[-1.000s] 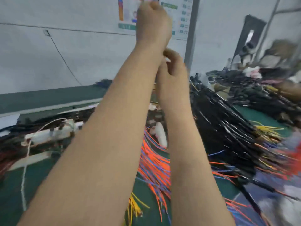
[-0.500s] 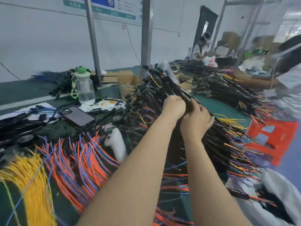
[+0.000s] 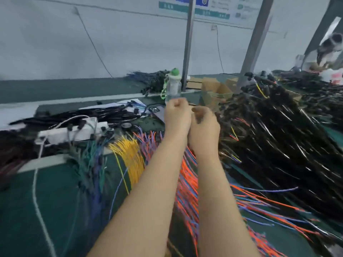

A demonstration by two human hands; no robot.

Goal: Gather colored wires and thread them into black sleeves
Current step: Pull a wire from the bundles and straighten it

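My left hand [image 3: 177, 115] and my right hand [image 3: 204, 125] reach forward side by side, raised above the green table [image 3: 55, 201]. Both have their fingers curled into loose fists, and I see nothing in either. Under my forearms lies a spread of orange and blue wires [image 3: 187, 182]. A bunch of yellow wires [image 3: 130, 153] lies to their left, and green and blue wires [image 3: 89, 164] further left. A big heap of black sleeves [image 3: 278, 145] with wire ends sticking out fills the right side. The view is motion-blurred.
A white power strip [image 3: 74, 130] with plugs and a white cable sits at the left. A phone [image 3: 156, 111] and a clear bottle with a green cap [image 3: 173, 86] stand beyond my hands. A cardboard box [image 3: 213, 89] and two metal posts [image 3: 188, 43] stand behind, and a person [image 3: 330, 49] at the far right.
My hands have come off the black sleeve heap and moved left, over the coloured wires. The view has swung left. A second ago both hands were raised high.
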